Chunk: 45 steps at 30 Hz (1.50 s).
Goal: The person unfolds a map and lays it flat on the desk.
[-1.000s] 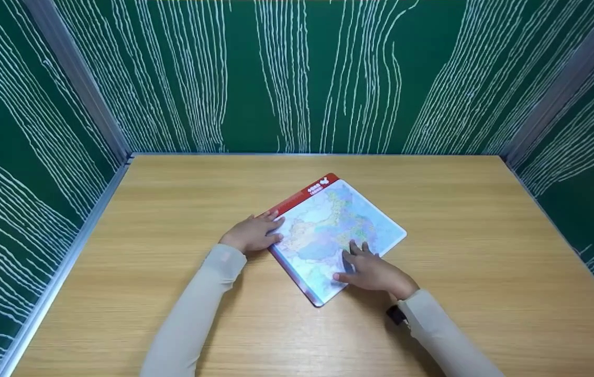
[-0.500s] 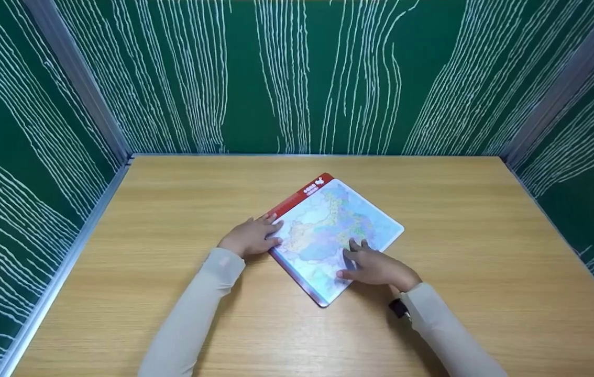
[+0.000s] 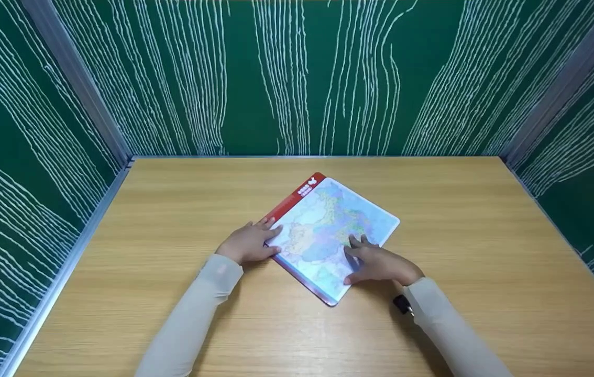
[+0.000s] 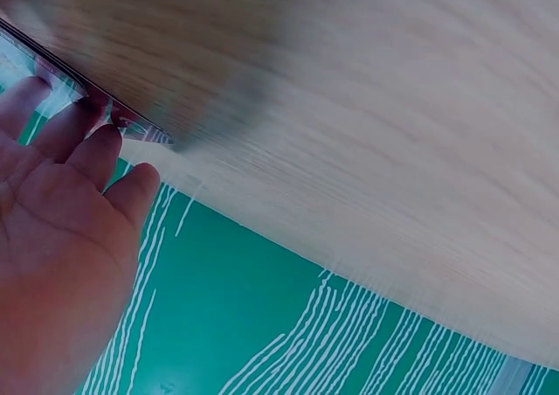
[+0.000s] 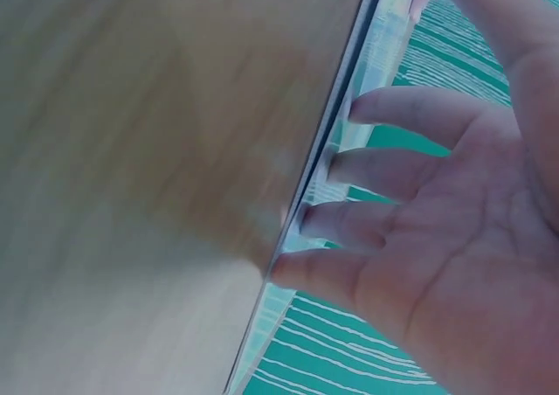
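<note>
A thin, flat map board with rounded corners and a red header strip lies askew on the table. Its face is a pale, coloured map. My left hand rests its spread fingers on the left corner, by the end of the red strip. At the lower right edge, my right hand touches the map with its fingertips, fingers spread. The left wrist view shows the board's edge beyond the left fingertips. In the right wrist view, several fingers of the right hand reach over the board's edge.
The wooden table extends around the board on all sides. Green panels with wavy white lines stand at the back and both sides, joined by grey corner posts. A small black device hangs under the right wrist.
The map board has turned counter-clockwise: its far corner moved left, its near corner right, its right corner away from me. My left hand slid slightly nearer, my right hand slightly farther and rightward.
</note>
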{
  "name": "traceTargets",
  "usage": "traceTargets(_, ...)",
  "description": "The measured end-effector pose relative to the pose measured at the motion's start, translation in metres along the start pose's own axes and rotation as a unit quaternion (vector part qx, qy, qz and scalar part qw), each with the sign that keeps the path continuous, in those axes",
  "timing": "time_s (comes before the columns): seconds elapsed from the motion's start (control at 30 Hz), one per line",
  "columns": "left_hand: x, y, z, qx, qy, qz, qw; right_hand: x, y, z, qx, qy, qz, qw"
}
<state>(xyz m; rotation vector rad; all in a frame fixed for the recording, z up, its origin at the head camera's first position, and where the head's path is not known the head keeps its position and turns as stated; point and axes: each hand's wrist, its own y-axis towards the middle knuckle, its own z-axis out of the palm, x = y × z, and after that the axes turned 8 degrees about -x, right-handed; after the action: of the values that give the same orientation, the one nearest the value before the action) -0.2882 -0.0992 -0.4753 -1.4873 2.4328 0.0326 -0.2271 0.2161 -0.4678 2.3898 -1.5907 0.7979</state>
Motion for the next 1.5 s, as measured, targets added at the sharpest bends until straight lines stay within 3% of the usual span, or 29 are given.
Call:
traceTargets(0.27, -0.001, -0.007, 0.001, 0.001, -0.01, -0.015, 0.9998, -0.008, 0.004, -0.003, -0.006, 0.004, -0.007, 1.0)
traceTargets(0.47, -0.004, -0.011, 0.003, -0.004, -0.002, -0.013, 0.9999, -0.01, 0.007, -0.005, 0.003, 0.008, 0.028, 0.9996)
traceTargets(0.63, -0.008, -0.013, 0.005, -0.007, 0.004, -0.012, 0.9999, -0.014, 0.008, -0.008, 0.012, 0.009, 0.034, 0.9993)
traceTargets(1.0, -0.016, -0.018, 0.006, -0.024, 0.028, -0.002, 0.9993, -0.024, 0.013, -0.013, 0.028, 0.058, 0.003, 0.9979)
traceTargets(1.5, -0.027, -0.026, 0.008, -0.017, 0.003, -0.053, 0.9984, -0.031, 0.02, -0.021, 0.051, 0.063, 0.011, 0.9967)
